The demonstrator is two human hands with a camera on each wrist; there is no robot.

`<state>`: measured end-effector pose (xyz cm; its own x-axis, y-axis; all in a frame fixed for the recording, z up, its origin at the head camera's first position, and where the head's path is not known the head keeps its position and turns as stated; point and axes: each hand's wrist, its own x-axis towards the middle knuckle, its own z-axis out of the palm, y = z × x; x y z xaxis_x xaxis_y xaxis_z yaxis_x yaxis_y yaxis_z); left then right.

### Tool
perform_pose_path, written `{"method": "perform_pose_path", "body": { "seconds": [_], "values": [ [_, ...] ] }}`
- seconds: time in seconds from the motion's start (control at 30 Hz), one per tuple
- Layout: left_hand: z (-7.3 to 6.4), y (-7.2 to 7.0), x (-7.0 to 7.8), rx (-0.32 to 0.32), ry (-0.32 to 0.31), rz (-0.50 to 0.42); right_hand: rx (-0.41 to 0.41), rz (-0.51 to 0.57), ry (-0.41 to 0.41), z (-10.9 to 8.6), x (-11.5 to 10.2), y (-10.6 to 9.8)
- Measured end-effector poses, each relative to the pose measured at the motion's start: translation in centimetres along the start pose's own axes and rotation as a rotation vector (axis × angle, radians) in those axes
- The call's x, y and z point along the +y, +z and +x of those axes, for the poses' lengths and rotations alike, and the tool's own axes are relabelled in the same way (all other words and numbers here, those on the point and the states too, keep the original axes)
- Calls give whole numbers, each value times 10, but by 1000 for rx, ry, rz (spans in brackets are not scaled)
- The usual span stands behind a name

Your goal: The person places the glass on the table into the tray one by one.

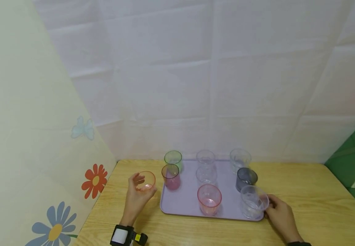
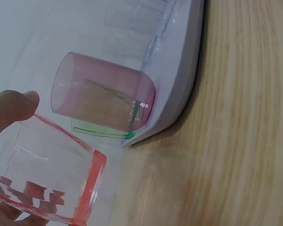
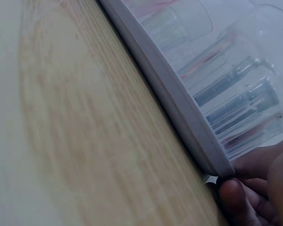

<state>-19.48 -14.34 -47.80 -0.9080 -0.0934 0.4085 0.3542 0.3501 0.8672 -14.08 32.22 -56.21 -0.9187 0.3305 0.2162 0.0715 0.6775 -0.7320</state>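
Note:
My left hand [image 1: 136, 201] holds an orange-tinted clear cup [image 1: 147, 186] above the wooden table, left of the lilac tray. Thumb and fingers curve around its sides, and in the left wrist view this cup [image 2: 91, 186] shows a thick reddish base. Closest to it on the tray are a purple-pink cup [image 1: 172, 182] and a green cup [image 1: 174, 159]. At the front right corner of the tray [image 1: 189, 209], my right hand [image 1: 281, 216] grips the rim. Just inside that corner stands a clear ribbed cup [image 3: 247, 101], close to the right fingers.
A red-rimmed pink cup [image 1: 209, 202] stands at the tray's front middle. Behind are a dark grey cup [image 1: 246, 180] and several clear cups, including one at the back right [image 1: 240, 162]. A white cloth [image 1: 177, 85] hangs behind the table [image 1: 303, 181]; a decorated wall [image 1: 42, 147] borders its left.

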Motion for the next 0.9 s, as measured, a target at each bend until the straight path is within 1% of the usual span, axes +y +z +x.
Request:
{"method": "perform_pose_path", "body": {
  "seconds": [0.23,0.3,0.4,0.53,0.73,0.8,0.9],
  "values": [
    [-2,3,-1,4,26,13,6,5,-9,0,2,1],
    [-1,4,-7,8,30,19,11,6,-18,0,2,1],
    [0,6,-20,7,26,18,14,6,-22,0,1,0],
    [1,7,-32,-6,30,20,8,1,-12,0,3,1],
    [-1,7,-35,-22,77,32,5,-6,-6,1,6,3],
    [-2,8,-35,-26,81,28,1,-7,-5,1,5,2],
    [-3,9,-35,-45,67,27,-7,2,-2,1,2,1]
  ]
}}
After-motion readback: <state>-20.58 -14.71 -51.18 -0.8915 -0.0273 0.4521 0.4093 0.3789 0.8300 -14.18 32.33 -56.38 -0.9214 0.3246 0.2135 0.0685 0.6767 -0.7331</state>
